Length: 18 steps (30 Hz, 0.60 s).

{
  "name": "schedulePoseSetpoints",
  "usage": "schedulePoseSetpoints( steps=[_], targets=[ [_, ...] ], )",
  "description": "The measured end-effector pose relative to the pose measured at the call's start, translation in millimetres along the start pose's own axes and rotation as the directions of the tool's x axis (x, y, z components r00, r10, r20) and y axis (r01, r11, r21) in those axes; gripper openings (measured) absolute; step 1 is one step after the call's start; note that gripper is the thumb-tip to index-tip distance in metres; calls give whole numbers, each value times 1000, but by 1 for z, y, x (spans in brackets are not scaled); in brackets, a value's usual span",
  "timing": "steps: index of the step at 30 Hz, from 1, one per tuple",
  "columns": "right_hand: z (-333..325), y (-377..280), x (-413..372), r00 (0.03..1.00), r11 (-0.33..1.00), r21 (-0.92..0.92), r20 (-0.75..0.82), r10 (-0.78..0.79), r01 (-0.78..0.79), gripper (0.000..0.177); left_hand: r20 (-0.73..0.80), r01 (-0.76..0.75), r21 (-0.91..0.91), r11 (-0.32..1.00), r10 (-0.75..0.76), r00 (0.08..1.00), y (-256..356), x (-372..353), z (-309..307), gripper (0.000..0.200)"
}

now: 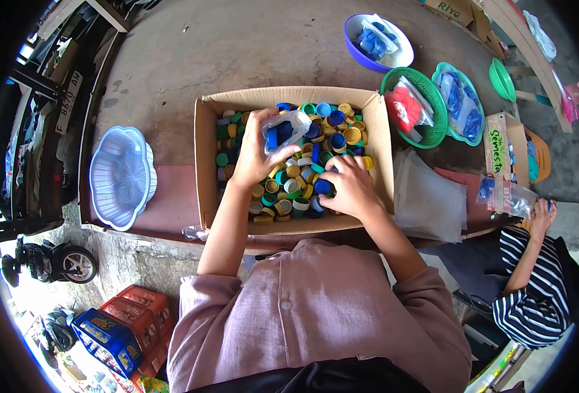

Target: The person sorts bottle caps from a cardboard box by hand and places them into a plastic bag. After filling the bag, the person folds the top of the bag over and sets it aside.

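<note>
1. The clear bag point(288, 128) is up in the air over the back left part of the cardboard box point(204, 164). It has a few blue caps inside it.
2. The left hand point(253, 157) holds the bag. Its fingers and thumb are closed tight on the bag's lower edge.
3. The right hand point(350, 188) is down low on the pile, near the front of the box. Its fingers are bent and touch a blue cap point(322, 187). I cannot tell if they have hold of it or just rest on it.
4. The box is full of bottle caps point(302, 171). They are blue, yellow, green and white, all mixed up.
5. The box sits on a brown table point(237, 46), close to the person's side.
6. Just right of the box lies a stack of empty bags point(427, 203).
7. Left of the box, well apart from it, sits a pale blue basket point(122, 177).
8. Behind the box on the right is a green basket point(435, 134) with a bag of red caps in it. Beside it are a teal basket point(444, 69) and a purple bowl point(350, 33), both with bags of blue caps.
9. Another person in a striped shirt point(532, 295) is at the far right. Their hand point(541, 213) touches a small bag point(509, 200) at the table's edge.
</note>
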State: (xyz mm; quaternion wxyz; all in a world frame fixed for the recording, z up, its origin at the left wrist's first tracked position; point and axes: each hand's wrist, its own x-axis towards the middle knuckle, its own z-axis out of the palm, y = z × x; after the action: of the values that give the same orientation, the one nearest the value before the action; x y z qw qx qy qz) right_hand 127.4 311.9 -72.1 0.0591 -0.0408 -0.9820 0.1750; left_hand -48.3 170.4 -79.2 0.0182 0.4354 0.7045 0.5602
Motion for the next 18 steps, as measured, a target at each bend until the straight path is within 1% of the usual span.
schedulePoseSetpoints(
  steps=[1, 2, 3, 5, 6, 7, 8, 9, 10, 11, 13, 14, 15, 17, 18],
  targets=[
    [-1, 1, 0, 997, 1000, 22, -81, -18, 20, 32, 0, -3, 1, 1000, 3, 1000, -1, -1, 0, 73],
    [-2, -1, -1, 993, 998, 67, -115, -9, 17, 36, 0, -13, -4, 1000, 13, 1000, -4, -2, 1, 73],
    [-6, -2, 0, 992, 998, 61, -123, -13, 21, 36, -3, -29, -9, 1000, 29, 1000, -5, 0, 1, 74],
    [-12, -7, 0, 977, 983, 184, -212, 20, 20, 37, 6, -12, -22, 1000, 13, 1000, -3, 0, 2, 76],
    [-11, -7, 0, 956, 952, 303, -288, 48, 44, 36, 23, -1, -31, 1000, 2, 1000, -1, -1, 2, 78],
    [-12, -9, 0, 950, 878, 476, -293, 111, 44, 36, 36, 3, -38, 999, -2, 999, 1, 0, 1, 80],
    [-9, -10, -1, 940, 794, 608, -278, 199, 12, 37, 45, -46, -1, 999, 46, 998, -3, 0, 1, 84],
    [-10, -11, 2, 927, 688, 726, -247, 282, -16, 37, 30, -69, -8, 998, 69, 997, -3, 1, 3, 83],
    [-12, -10, 5, 929, 661, 749, -214, 300, -41, 39, 33, -67, 1, 998, 67, 997, -4, 1, 3, 83],
    [-15, -8, 7, 930, 664, 747, -221, 295, -34, 39, 36, -61, 9, 998, 61, 997, -4, 0, 3, 83],
    [-18, -5, 13, 964, 863, 504, -225, 145, -12, 40, 31, -60, 10, 998, 59, 998, -2, 0, 3, 83],
    [-17, -4, 13, 951, 914, 406, -288, 116, 11, 40, 29, -71, 5, 997, 71, 997, -1, 0, 3, 82],
    [-17, -5, 14, 950, 914, 405, -291, 111, 18, 40, 27, -84, 0, 996, 84, 996, 0, 1, 2, 80],
    [-18, -6, 17, 931, 890, 452, -347, 109, 65, 43, 32, -82, 10, 997, 81, 996, 4, 2, 1, 80],
    [-20, -10, 20, 932, 830, 555, -327, 158, 54, 43, 37, -89, 3, 996, 89, 995, 3, 2, 1, 81]
  ],
)
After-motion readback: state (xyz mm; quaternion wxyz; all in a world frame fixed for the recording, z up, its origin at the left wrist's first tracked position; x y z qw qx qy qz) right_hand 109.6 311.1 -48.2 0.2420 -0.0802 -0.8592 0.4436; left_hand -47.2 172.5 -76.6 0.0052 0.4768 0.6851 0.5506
